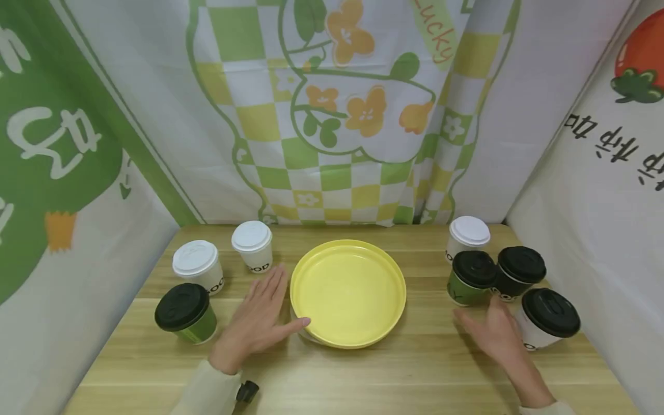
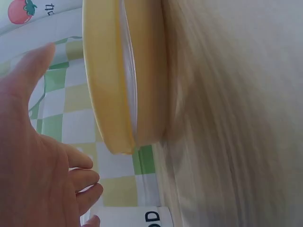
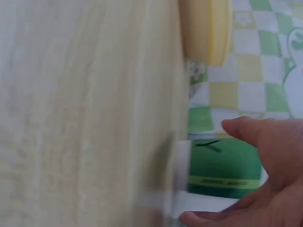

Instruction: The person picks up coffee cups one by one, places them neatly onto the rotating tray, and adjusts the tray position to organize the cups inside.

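Left hand (image 1: pixel 259 314) and right hand (image 1: pixel 493 331) are spread, holding nothing, though blur may hide a touch. A clumsy right grab could tip the green paper cup (image 1: pixel 469 279).

The yellow round dish (image 1: pixel 347 294) looks like smooth plastic with a soft sheen. Under it, the table (image 1: pixel 363 380) shows smooth, faintly glossy wood grain. Behind the dish hangs a curtain (image 1: pixel 321 178) of matt printed cloth, softly creased. Right of the dish, the green cup (image 1: pixel 463 291) looks like smooth paper, its black lid (image 1: pixel 474 268) like dull-sheened plastic. Left of the dish, the nearest white cup (image 1: pixel 263 257) looks like matt paper beneath a smooth, plastic-looking white lid (image 1: pixel 251 236).
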{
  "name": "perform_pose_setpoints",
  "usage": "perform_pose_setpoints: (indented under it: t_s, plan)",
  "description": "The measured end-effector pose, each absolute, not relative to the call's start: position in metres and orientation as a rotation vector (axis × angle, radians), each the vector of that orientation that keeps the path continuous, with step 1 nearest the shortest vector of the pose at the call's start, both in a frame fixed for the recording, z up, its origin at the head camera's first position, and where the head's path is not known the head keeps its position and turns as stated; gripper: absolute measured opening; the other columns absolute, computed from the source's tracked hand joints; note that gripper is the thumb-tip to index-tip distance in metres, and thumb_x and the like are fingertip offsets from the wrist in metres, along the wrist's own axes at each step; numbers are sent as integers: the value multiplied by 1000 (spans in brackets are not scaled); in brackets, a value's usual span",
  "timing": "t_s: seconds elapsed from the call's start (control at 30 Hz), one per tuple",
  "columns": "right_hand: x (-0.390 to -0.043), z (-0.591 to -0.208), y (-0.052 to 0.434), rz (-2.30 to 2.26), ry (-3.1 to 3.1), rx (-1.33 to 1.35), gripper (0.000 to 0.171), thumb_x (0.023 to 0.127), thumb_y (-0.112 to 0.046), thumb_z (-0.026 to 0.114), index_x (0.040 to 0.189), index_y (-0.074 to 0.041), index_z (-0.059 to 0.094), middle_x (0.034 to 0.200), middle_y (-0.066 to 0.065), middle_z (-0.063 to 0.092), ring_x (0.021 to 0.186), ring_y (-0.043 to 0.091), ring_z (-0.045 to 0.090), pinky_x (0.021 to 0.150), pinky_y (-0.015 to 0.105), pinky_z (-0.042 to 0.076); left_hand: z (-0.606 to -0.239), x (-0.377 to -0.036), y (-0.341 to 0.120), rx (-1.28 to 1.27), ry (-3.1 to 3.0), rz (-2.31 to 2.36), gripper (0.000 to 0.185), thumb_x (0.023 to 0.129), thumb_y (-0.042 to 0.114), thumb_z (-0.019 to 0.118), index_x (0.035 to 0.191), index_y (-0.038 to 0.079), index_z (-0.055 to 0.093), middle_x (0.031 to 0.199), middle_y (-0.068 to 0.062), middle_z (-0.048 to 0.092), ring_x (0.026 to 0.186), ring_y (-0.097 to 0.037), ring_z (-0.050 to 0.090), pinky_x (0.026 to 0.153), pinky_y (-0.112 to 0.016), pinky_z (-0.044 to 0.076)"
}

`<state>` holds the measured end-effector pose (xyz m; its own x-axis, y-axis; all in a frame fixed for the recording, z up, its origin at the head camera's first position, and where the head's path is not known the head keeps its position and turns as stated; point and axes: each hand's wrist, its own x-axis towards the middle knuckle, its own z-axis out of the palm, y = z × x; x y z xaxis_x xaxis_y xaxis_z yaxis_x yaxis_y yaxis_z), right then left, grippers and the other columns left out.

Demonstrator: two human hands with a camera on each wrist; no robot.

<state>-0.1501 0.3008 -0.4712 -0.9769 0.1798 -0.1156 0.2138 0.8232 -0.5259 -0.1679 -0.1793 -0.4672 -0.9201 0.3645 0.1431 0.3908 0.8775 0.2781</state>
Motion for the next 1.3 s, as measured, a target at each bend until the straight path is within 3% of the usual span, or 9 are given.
perform_pose_setpoints:
  t_s: [0.1, 0.23, 0.37, 0.53, 0.7, 0.87, 1.3]
  plan:
    - [-159, -478, 305, -964, 2923, 356, 121, 96, -61, 67, 161, 18, 3, 159, 50, 25, 144, 67, 33, 117, 74, 37, -467, -173, -175, -630, -2973, -515, 114, 93, 77, 57, 167, -2, 20, 177, -20, 14, 165, -39, 18, 132, -61, 22]
    - [-166, -483, 306, -1093, 2930, 377, 122, 93, -63, 71, 167, 5, 1, 162, 43, 31, 145, 64, 35, 114, 76, 36, -469, -179, -171, -694, -3015, -593, 123, 89, 79, 61, 167, -3, 14, 178, -20, 8, 166, -36, 14, 134, -57, 21]
    - [-171, -484, 303, -1209, 2959, 356, 117, 91, -61, 76, 167, -1, 11, 158, 36, 43, 145, 58, 42, 113, 75, 37, -470, -181, -170, -720, -3036, -625, 133, 83, 81, 67, 167, -4, 10, 178, -22, 4, 166, -37, 11, 134, -57, 21]
    - [-179, -485, 301, -1343, 2965, 291, 105, 91, -54, 80, 163, -2, 24, 149, 29, 51, 138, 47, 50, 112, 67, 41, -474, -181, -172, -724, -3044, -618, 139, 79, 83, 70, 167, -6, 9, 177, -23, 3, 166, -38, 10, 133, -58, 21]
    - [-185, -487, 301, -1422, 2953, 306, 98, 93, -45, 81, 163, -1, 27, 149, 29, 51, 138, 44, 50, 114, 60, 41, -477, -181, -172, -751, -3053, -634, 138, 79, 82, 70, 166, -6, 10, 177, -24, 1, 166, -39, 9, 133, -59, 21]
    - [-187, -485, 300, -1401, 2964, 369, 98, 91, -49, 82, 160, 0, 32, 147, 30, 54, 137, 46, 52, 113, 60, 43, -478, -181, -173, -751, -3044, -627, 139, 79, 82, 71, 166, -7, 11, 177, -24, 3, 166, -39, 10, 133, -59, 21]
    - [-187, -458, 274, -1273, 3035, 183, 88, 88, -57, 81, 151, -5, 49, 140, 28, 64, 129, 46, 62, 104, 60, 53, -479, -180, -172, -752, -3049, -615, 139, 79, 82, 71, 166, -7, 10, 177, -25, 1, 166, -40, 8, 133, -57, 21]
